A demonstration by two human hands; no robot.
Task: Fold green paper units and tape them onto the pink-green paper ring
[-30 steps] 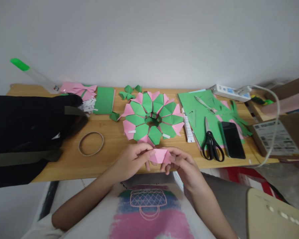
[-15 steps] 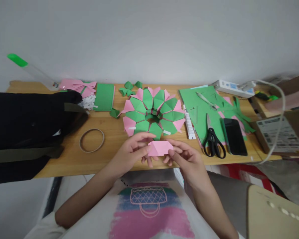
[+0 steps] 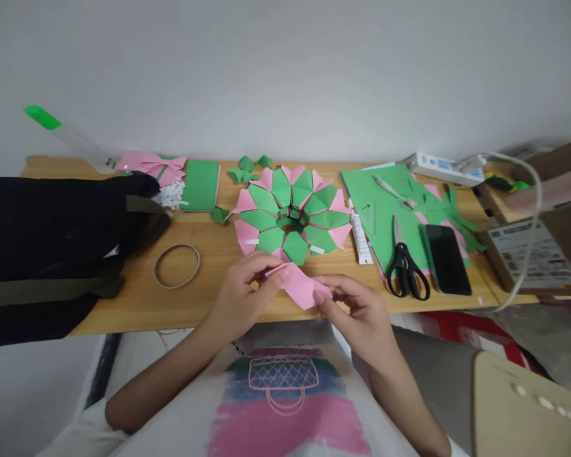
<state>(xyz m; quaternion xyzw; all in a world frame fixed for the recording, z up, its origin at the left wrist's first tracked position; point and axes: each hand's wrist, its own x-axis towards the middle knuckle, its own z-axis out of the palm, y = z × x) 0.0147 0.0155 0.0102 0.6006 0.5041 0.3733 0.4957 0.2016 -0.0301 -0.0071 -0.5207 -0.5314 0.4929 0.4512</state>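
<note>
Fabric [image 3: 52,241], dark and bunched, lies at our far left, and a thin ring [image 3: 172,287] rests flat on the wooden table [image 3: 181,308] between it and our arms. Our left hand [image 3: 235,289] is closed in a pinch on the upper left end of the folded pink piece [image 3: 301,287], thumb against fingers. That piece spans the space between our hands, its long axis slanting from that farther left end down to a nearer right end. Just beyond it sits the round green and pink paper model [image 3: 271,242]; our left hand looks the nearer of the two to its front edge, though we cannot tell whether anything touches. Our right hand [image 3: 366,317] grips the lower right end, thumb laid on the pink face. Farther right come a white tube [image 3: 361,241], black-handled scissors [image 3: 400,254] on green sheets [image 3: 383,219] and a phone [image 3: 448,260].
</note>
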